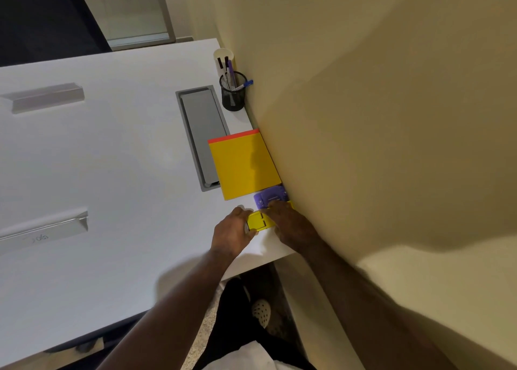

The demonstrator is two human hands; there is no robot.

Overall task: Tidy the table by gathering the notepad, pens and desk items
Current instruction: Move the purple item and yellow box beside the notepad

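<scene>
Both forearms reach in from bottom of head view, w/ left hand and right hand close together at near right corner of table, by the wall. Left curled against left end of yellow item, right laid flat over its right end and part of purple item just behind; looks like pressing/steadying more than a full grasp, can't tell if fingers truly closed. Step in hand, prob.: lining up last small desk items w/ the rest. Notepad already flat along wall, touching or just short of purple item. Pens stand in mesh cup, white cup behind it. Next move likely needs nudging yellow item snug against purple one, square to wall, w/o shifting notepad. Hard to make out: what yellow and purple items are; right edges hidden by hand. Two grey bars at left blurred, unclear.
</scene>
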